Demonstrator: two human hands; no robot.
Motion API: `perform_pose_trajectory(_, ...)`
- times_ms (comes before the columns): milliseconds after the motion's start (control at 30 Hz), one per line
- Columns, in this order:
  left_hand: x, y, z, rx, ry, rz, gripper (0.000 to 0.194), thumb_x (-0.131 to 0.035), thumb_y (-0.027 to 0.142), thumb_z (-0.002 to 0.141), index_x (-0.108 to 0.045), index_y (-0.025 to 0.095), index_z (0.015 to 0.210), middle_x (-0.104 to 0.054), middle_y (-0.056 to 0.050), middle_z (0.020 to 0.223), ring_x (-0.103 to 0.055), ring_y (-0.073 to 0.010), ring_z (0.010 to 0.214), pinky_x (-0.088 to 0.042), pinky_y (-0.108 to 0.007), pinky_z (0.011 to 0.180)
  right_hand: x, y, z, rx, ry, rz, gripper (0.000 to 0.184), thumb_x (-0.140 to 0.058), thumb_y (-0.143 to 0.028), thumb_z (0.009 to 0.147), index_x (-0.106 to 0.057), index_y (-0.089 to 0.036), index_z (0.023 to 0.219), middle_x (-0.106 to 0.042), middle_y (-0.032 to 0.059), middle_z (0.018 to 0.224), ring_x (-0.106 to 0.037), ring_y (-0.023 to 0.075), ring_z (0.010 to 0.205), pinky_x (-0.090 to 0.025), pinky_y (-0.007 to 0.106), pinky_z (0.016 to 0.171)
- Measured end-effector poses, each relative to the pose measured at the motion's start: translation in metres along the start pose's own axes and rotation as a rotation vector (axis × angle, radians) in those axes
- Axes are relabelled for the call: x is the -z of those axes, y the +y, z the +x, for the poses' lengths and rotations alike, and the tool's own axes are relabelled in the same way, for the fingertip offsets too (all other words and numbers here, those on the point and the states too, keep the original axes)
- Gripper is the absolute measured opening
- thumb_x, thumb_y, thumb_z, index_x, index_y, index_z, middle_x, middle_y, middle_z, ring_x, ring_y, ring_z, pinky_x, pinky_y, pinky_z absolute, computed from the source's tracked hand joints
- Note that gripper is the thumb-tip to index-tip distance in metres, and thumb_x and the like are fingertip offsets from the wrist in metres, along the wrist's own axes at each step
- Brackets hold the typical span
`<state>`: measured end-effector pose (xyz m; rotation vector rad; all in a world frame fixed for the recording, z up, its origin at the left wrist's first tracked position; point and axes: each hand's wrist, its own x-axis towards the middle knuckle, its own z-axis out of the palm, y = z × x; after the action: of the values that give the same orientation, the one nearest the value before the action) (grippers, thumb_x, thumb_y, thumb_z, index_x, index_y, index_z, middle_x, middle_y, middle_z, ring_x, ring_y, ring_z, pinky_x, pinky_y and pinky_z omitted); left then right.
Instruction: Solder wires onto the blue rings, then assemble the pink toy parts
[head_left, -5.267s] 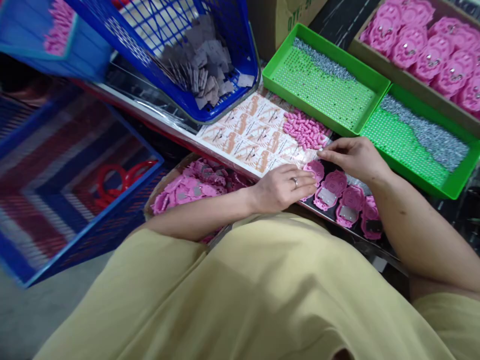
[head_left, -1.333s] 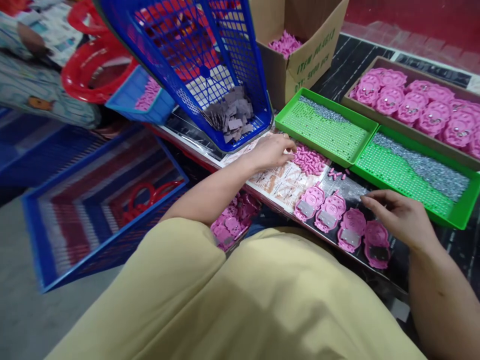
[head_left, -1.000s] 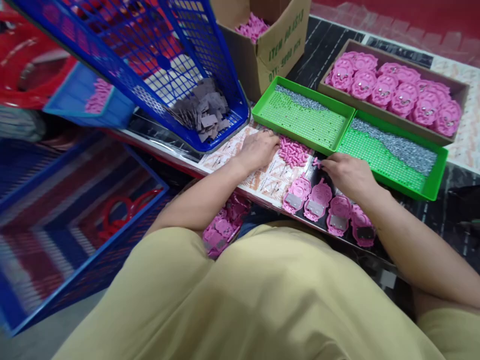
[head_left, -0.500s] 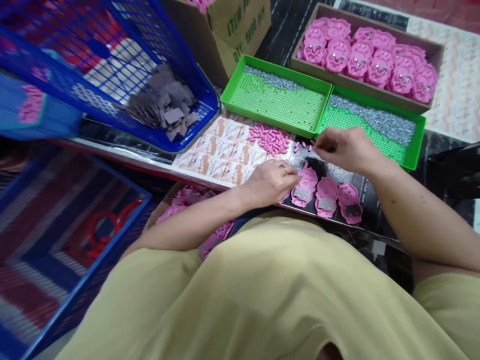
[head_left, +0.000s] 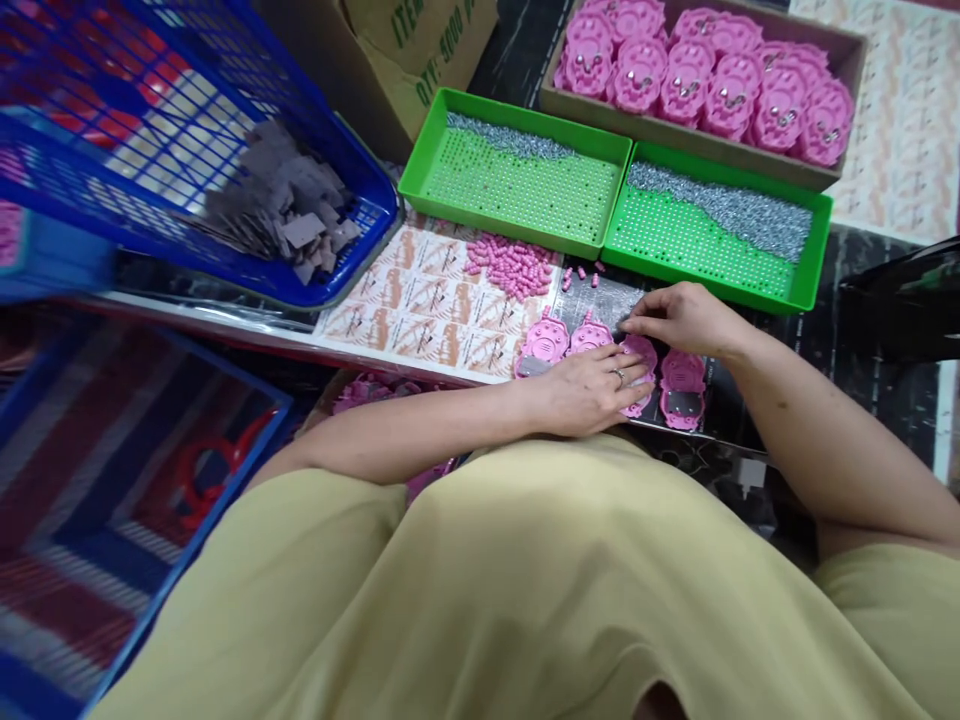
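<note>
A row of pink plastic casing halves (head_left: 683, 385) shaped like an animal lies along the table's front edge, some with grey plates in their lower part. My left hand (head_left: 589, 392), with a ring on one finger, rests across the middle casings with its fingers stretched out. At the top end of the third casing (head_left: 640, 348), my right hand (head_left: 686, 315) has thumb and fingertips pinched together; what they hold is hidden. Small pink pegs stick up from the tops of two casings to the left. A few loose pink pegs (head_left: 595, 280) lie just beyond, near a larger pink peg pile (head_left: 514, 265).
Two green trays (head_left: 615, 243) of small metal parts stand behind the pegs. Beyond is a cardboard tray (head_left: 750, 150) of pink casings. A blue basket (head_left: 375, 235) with grey plates and a carton (head_left: 420, 60) stand left. A blue crate (head_left: 255, 425) sits lower left.
My right hand has come from the loose pegs beside the green tray down to the third casing's top. My left hand has moved right and spread over the casings. The view has shifted slightly.
</note>
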<state>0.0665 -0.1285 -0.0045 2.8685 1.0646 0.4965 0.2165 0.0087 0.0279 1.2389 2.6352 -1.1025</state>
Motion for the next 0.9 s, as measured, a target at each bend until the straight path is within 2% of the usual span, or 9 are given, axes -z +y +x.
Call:
perform_pose_trajectory(133,0.0,0.0,-0.001,0.003,-0.005,0.008,0.039,-0.049,0.027,0.1,-0.066,0.008,0.129,-0.069,-0.016,0.13,-0.064,-0.0271,0.124,-0.047,-0.041,0.109,-0.008,0.003,-0.002,0.039,0.042,-0.084,0.016,-0.071,-0.034,0.083,-0.076,-0.019,0.08,-0.073,0.0034,0.082,-0.063,0.0153,0.074,-0.043,0.027,0.07)
perform_pose_trajectory(267,-0.004,0.001,0.0,-0.002,0.006,0.015,0.039,-0.049,0.027,0.099,-0.067,0.008,0.128,-0.068,-0.016,0.131,-0.063,-0.0274,0.125,-0.048,-0.042,0.109,-0.018,0.008,-0.01,0.105,0.151,-0.187,0.016,-0.068,-0.034,0.086,-0.074,-0.019,0.083,-0.071,0.0057,0.089,-0.063,0.0174,0.08,-0.042,0.028,0.069)
perform_pose_trajectory(333,-0.005,0.002,-0.001,-0.011,0.023,0.017,0.039,-0.049,0.026,0.099,-0.067,0.008,0.128,-0.069,-0.016,0.13,-0.064,-0.0279,0.124,-0.048,-0.042,0.108,-0.023,0.011,-0.013,0.085,0.215,-0.161,0.016,-0.071,-0.035,0.083,-0.073,-0.02,0.087,-0.069,0.004,0.083,-0.06,0.0158,0.073,-0.041,0.027,0.065)
perform_pose_trajectory(433,-0.006,0.002,-0.001,-0.006,0.005,0.017,0.04,-0.051,0.027,0.098,-0.066,0.007,0.129,-0.069,-0.017,0.13,-0.064,-0.0279,0.124,-0.047,-0.042,0.109,-0.027,0.013,-0.015,0.032,0.289,-0.041,0.03,-0.077,-0.042,0.075,-0.069,-0.019,0.093,-0.061,-0.0015,0.065,-0.052,0.0125,0.057,-0.037,0.025,0.055)
perform_pose_trajectory(567,0.0,-0.002,-0.003,-0.012,0.004,-0.021,0.046,-0.053,0.038,0.099,-0.064,0.008,0.131,-0.066,-0.018,0.134,-0.062,-0.0277,0.127,-0.047,-0.042,0.109,-0.015,0.005,-0.015,0.075,0.429,0.126,0.045,-0.069,-0.065,0.077,-0.066,-0.02,0.081,-0.057,-0.0013,0.057,-0.048,0.0119,0.051,-0.035,0.026,0.051)
perform_pose_trajectory(667,0.008,-0.012,-0.007,-0.038,0.105,-0.027,0.041,-0.048,0.036,0.101,-0.067,0.01,0.127,-0.067,-0.016,0.133,-0.063,-0.0249,0.124,-0.048,-0.041,0.106,0.002,-0.005,-0.012,0.15,0.518,0.078,0.045,-0.059,-0.064,0.085,-0.071,-0.021,0.079,-0.067,0.0038,0.068,-0.054,0.0143,0.057,-0.039,0.028,0.054)
perform_pose_trajectory(767,0.016,-0.027,-0.019,0.009,0.202,0.017,0.032,-0.047,0.029,0.101,-0.073,0.013,0.111,-0.075,-0.011,0.116,-0.07,-0.0208,0.104,-0.051,-0.037,0.096,0.013,-0.013,-0.002,0.253,0.511,-0.098,0.03,-0.059,-0.048,0.09,-0.077,-0.023,0.091,-0.073,0.0062,0.083,-0.062,0.0171,0.068,-0.044,0.03,0.062)
perform_pose_trajectory(833,0.022,-0.037,-0.034,0.108,0.24,0.066,0.027,-0.048,0.024,0.1,-0.074,0.015,0.1,-0.078,-0.007,0.102,-0.071,-0.0188,0.091,-0.053,-0.035,0.086,0.013,-0.019,0.006,0.27,0.431,-0.227,0.025,-0.059,-0.038,0.092,-0.077,-0.023,0.099,-0.075,0.007,0.091,-0.067,0.0189,0.077,-0.046,0.03,0.068)
perform_pose_trajectory(900,0.026,-0.046,-0.05,0.214,0.292,0.112,0.025,-0.049,0.022,0.1,-0.073,0.016,0.096,-0.077,-0.005,0.093,-0.07,-0.0181,0.085,-0.053,-0.034,0.079,0.008,-0.027,0.014,0.202,0.298,-0.411,0.027,-0.055,-0.033,0.096,-0.076,-0.023,0.107,-0.075,0.0078,0.101,-0.069,0.0216,0.088,-0.047,0.031,0.071)
